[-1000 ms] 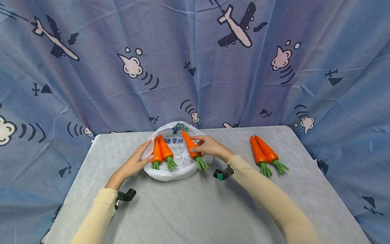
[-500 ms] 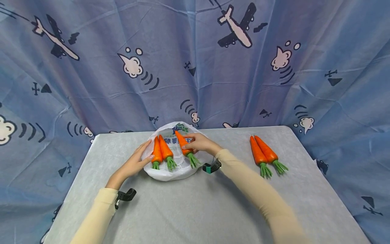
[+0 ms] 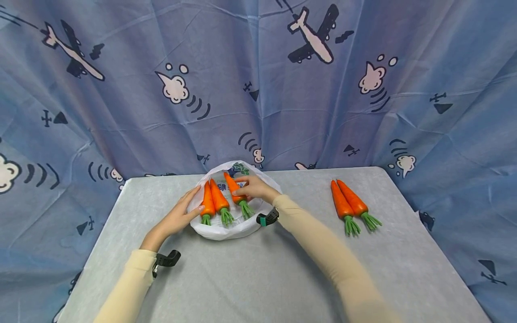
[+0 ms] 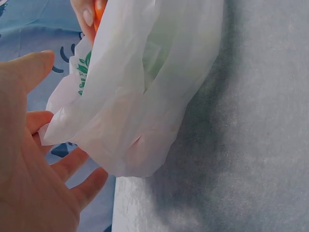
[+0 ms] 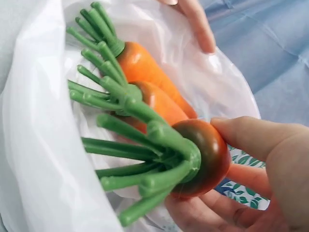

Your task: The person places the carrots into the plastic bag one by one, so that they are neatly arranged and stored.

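A white plastic bag (image 3: pixel 232 232) lies on the table with its mouth rolled wide, and two orange carrots with green tops rest inside: the left carrot (image 3: pixel 208 201) and the middle carrot (image 3: pixel 219 197). My right hand (image 3: pixel 255 187) pinches a third carrot (image 3: pixel 234 186) between thumb and fingers, over the bag's interior. The right wrist view shows the top end of this held carrot (image 5: pixel 207 154) and the thumb on its side. At the bag's left rim my left hand (image 3: pixel 181 213) rests with fingers extended; its fingertips touch the plastic edge in the left wrist view (image 4: pixel 43 159).
Two more carrots (image 3: pixel 348 204) lie side by side on the right part of the grey-white table (image 3: pixel 226 278). A blue curtain (image 3: pixel 226 89) printed with airplanes hangs right behind the table's back edge.
My right hand has moved left with its carrot, bringing it over the bag's middle and closer to the two carrots inside. The left hand has stayed at the rim.
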{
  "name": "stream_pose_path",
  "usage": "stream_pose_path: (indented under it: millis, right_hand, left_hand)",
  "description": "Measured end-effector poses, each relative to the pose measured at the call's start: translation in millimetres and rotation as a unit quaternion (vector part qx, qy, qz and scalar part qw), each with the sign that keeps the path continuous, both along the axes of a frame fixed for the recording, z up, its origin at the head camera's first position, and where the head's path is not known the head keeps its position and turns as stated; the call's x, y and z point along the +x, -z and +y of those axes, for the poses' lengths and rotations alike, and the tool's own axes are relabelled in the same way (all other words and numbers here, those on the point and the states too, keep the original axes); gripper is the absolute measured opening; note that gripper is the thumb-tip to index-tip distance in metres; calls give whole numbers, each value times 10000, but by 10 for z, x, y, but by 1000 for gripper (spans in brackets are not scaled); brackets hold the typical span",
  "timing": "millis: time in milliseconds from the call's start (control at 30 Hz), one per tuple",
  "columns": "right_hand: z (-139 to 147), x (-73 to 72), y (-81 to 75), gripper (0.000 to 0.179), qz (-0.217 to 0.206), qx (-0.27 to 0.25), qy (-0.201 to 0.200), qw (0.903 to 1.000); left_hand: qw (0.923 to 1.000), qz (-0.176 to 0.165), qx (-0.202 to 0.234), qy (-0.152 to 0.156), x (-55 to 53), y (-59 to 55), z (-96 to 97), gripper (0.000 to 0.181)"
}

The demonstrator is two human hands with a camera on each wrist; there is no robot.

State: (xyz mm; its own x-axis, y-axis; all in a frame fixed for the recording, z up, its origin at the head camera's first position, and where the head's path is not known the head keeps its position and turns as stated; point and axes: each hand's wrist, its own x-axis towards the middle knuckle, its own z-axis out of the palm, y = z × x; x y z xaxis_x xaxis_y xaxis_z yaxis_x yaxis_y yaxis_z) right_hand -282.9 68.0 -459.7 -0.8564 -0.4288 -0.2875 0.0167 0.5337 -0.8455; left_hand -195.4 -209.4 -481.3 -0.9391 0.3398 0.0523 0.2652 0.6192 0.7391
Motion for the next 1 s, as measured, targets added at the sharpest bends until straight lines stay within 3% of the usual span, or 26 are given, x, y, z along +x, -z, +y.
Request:
stream_pose_path:
  millis: [600,1000]
  right_hand:
    - [-133,-37,228,61,227,111,-35,9997]
    - [-174,-5,242,54,414,423,-82,9982]
  left_hand:
    - [10000,-90,9,2,-14,31,-4,73]
    - [10000,-19,20,31,-26,38,-5,74]
